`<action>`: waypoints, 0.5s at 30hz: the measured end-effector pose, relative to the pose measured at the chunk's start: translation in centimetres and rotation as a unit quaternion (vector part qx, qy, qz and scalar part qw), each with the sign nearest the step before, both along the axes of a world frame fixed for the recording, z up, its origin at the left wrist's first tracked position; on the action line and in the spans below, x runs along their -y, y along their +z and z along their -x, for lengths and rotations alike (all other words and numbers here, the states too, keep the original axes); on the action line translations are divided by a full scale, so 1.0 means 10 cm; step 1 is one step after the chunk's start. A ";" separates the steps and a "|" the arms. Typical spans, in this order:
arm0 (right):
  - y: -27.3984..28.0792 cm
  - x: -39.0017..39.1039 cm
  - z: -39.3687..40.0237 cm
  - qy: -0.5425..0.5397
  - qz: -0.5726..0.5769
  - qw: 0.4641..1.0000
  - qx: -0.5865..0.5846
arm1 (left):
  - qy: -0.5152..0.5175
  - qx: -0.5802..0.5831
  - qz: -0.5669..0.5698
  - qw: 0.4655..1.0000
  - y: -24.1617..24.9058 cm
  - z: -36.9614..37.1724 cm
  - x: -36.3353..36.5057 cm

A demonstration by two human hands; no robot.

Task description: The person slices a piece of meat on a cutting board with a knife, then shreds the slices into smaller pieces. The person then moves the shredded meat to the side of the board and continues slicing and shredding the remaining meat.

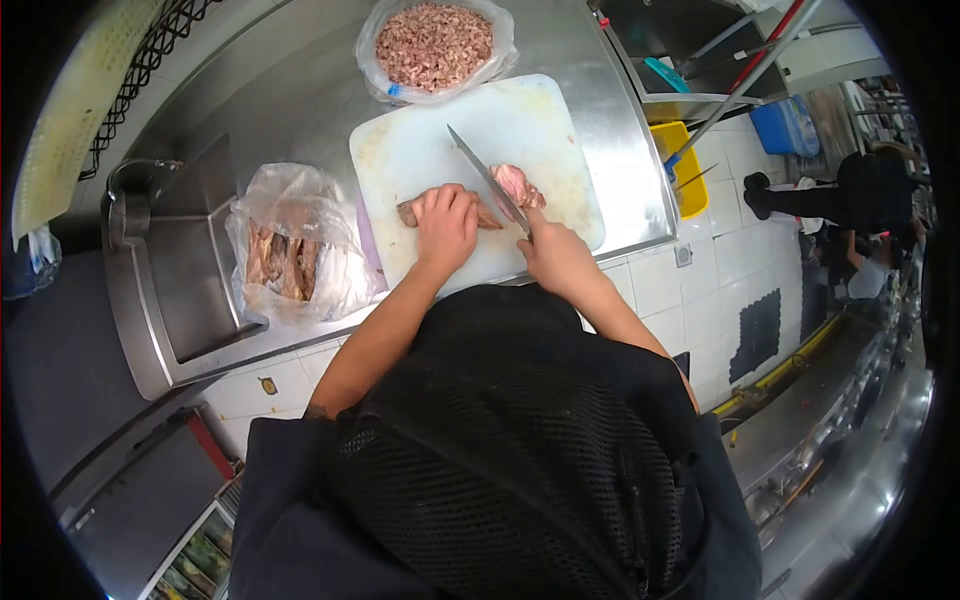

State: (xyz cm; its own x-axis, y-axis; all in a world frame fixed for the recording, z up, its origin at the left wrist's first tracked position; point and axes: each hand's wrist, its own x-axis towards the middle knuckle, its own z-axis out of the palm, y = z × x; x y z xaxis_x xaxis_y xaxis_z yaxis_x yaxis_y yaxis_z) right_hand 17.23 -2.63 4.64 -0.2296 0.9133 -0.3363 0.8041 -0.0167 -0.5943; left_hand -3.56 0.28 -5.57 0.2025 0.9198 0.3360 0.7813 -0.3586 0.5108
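On the white cutting board [540,110], my left hand [447,228] presses down on a brown piece of meat [487,217], fingers curled over it. My right hand [556,258] is closed around the handle of a knife [475,160], whose long blade points away and to the left. The blade lies between the piece under my left hand and some sliced pinkish meat [517,186] on its right. Past the board's far edge stands a plastic-lined bowl of chopped meat [434,48]. To the left, an open plastic bag [285,185] holds brown strips of meat [283,262].
A steel sink [190,285] is set into the steel counter [290,90] at the left. Right of the counter, a yellow bucket [690,185] stands on the tiled floor with long poles [745,85] above it. Another person [850,195] is farther right.
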 end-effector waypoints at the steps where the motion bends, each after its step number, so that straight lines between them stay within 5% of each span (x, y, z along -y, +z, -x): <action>1: 0.10 0.02 0.02 0.005 0.012 1.000 0.022 | 0.002 -0.003 -0.006 1.000 -0.01 -0.01 -0.01; 10: 0.61 0.27 0.13 0.031 0.088 0.995 0.031 | 0.017 -0.024 -0.011 0.999 -0.03 -0.02 -0.02; 15: -0.32 -0.02 0.16 0.011 -0.010 0.999 -0.044 | 0.027 -0.029 -0.003 0.999 0.01 -0.05 -0.07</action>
